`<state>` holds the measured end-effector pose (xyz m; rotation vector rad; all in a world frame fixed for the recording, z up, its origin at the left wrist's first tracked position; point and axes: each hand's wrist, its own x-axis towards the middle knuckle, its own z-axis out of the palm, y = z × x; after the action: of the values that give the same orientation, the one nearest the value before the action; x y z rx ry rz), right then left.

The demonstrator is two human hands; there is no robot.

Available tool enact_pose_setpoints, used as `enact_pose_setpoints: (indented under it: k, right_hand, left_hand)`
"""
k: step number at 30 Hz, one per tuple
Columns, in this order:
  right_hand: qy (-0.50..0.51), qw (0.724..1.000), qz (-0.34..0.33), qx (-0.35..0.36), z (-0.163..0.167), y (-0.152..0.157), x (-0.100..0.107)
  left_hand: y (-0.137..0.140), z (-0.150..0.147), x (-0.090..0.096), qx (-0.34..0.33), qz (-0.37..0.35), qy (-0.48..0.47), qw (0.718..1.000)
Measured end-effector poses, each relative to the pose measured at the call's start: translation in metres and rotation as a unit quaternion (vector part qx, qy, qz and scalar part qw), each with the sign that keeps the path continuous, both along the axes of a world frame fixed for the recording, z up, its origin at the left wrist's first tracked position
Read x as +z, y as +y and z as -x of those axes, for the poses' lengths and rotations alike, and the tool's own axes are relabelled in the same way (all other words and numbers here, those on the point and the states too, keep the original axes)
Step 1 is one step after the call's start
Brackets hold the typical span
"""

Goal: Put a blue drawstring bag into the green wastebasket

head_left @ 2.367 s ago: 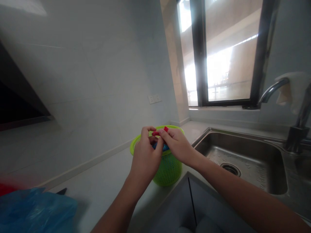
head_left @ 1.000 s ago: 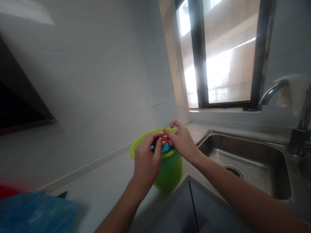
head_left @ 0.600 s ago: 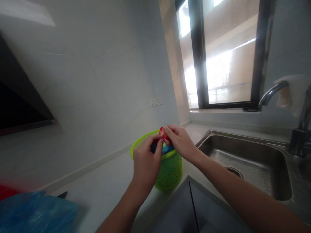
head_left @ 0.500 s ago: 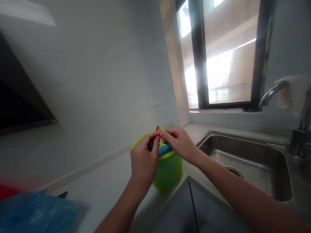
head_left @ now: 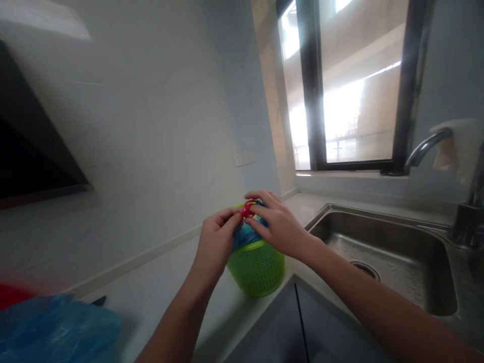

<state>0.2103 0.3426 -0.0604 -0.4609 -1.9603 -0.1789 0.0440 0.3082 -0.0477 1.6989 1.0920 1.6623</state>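
Note:
A small twisted red strip [head_left: 247, 207], seemingly thin plastic, is between my two hands above the basket. My left hand [head_left: 217, 239] pinches its left end between thumb and index finger. The fingers of my right hand [head_left: 278, 222] curve around its looped part from the right, thumb below and the other fingers above. Under both hands stands a bright green mesh basket [head_left: 257, 269] on the counter. Blue plastic [head_left: 245, 237] shows inside it near the rim; the rest of the contents is hidden by my hands.
A stainless steel sink [head_left: 381, 252] with a faucet [head_left: 429, 146] lies to the right. A crumpled blue plastic bag [head_left: 60, 327] and something red [head_left: 13, 295] are at the lower left, beside a dark pointed object [head_left: 99, 301]. The wall borders the white counter [head_left: 159, 282].
The upright red loop has been drawn down into a more compact bunch. My right hand's fingers have spread around it, and my left hand has shifted slightly left.

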Motion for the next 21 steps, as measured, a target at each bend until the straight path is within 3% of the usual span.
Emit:
enact_pose_setpoints:
  k: [5, 12, 14, 17, 21]
  right_hand:
    - [0.076, 0.995, 0.055, 0.043, 0.004, -0.004, 0.001]
    - [0.199, 0.965, 0.149, 0.088, -0.017, 0.014, 0.011]
    - [0.267, 0.949, 0.152, 0.063, -0.031, 0.03, 0.012]
    - [0.361, 0.916, 0.172, 0.036, -0.046, 0.052, 0.012]
    - [0.422, 0.873, 0.235, 0.065, -0.048, 0.063, 0.008]
  left_hand:
    - [-0.004, -0.003, 0.003, 0.004, -0.021, -0.044, 0.999]
    - [0.024, 0.025, 0.007, 0.129, -0.127, -0.092, 0.979]
    - [0.04, 0.042, 0.01, 0.15, -0.141, -0.159, 0.966]
    - [0.059, 0.06, 0.013, 0.17, -0.106, -0.263, 0.944]
    - [0.066, 0.065, 0.013, 0.18, -0.072, -0.298, 0.935]
